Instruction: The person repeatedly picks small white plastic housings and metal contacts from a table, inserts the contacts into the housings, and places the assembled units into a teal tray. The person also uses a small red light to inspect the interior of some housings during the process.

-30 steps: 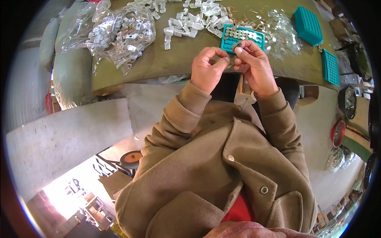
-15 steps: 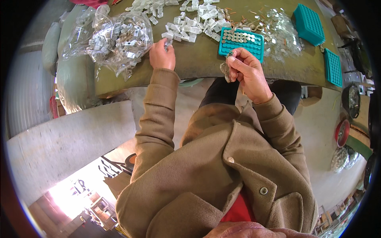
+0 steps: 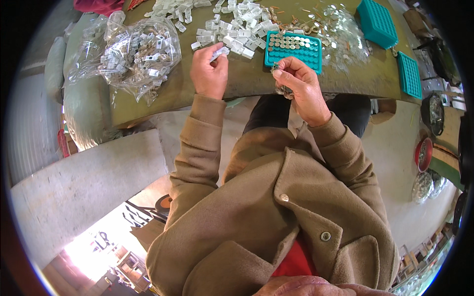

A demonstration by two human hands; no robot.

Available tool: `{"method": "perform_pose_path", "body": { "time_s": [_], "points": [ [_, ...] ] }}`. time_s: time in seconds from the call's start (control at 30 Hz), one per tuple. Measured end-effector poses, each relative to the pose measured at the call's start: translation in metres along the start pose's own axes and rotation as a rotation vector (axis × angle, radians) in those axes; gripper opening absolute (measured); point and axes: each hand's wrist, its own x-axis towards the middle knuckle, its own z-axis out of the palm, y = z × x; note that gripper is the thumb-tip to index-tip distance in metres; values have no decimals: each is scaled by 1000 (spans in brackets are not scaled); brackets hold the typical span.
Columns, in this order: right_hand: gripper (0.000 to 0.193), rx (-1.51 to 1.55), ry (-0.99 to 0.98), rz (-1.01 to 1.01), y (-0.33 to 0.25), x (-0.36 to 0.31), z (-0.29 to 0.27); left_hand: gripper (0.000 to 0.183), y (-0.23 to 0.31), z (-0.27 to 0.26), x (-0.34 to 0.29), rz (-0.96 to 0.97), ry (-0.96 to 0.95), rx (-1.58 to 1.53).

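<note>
My left hand [image 3: 209, 74] is closed with a small whitish plastic casing [image 3: 220, 53] pinched at its fingertips, at the near edge of a heap of similar clear-white casings [image 3: 242, 32]. To its right, my right hand [image 3: 303, 89] pinches a small cluster of parts [image 3: 284, 90], some round and shiny, that hangs below thumb and forefinger; their exact kind is too small to make out. Just beyond that hand lies a teal tray [image 3: 291, 55] with rows of round pockets. Silvery discs [image 3: 291, 42] fill several pockets in its far rows.
A clear plastic bag [image 3: 133, 54] of assembled white pieces sits at the table's left. Loose shiny discs [image 3: 340, 37] are scattered right of the tray. A teal tray stack [image 3: 377, 24] and another teal tray [image 3: 409, 74] lie at the right edge. The green table [image 3: 345, 85] ends before my lap.
My left hand has moved right, away from the bag, with a casing at its fingertips. The right hand keeps its pinch on the hanging cluster near the tray. The whole view has shifted slightly.
</note>
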Motion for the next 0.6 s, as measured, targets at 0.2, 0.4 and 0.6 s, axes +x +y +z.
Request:
{"method": "perform_pose_path", "body": {
  "time_s": [0.2, 0.4, 0.6],
  "points": [
    [6, 94, -80, 26, -6, 0, -4, 22, 38, -23, -28, -336, -418, -685],
    [6, -23, -82, 118, -2, -6, 0, 24, 55, 4, -64, -656, -426, -1161],
    [8, 19, 20, 75, 8, -7, 3, 17, 55, 23, -76, -930, -309, -1287]
  ]
}}
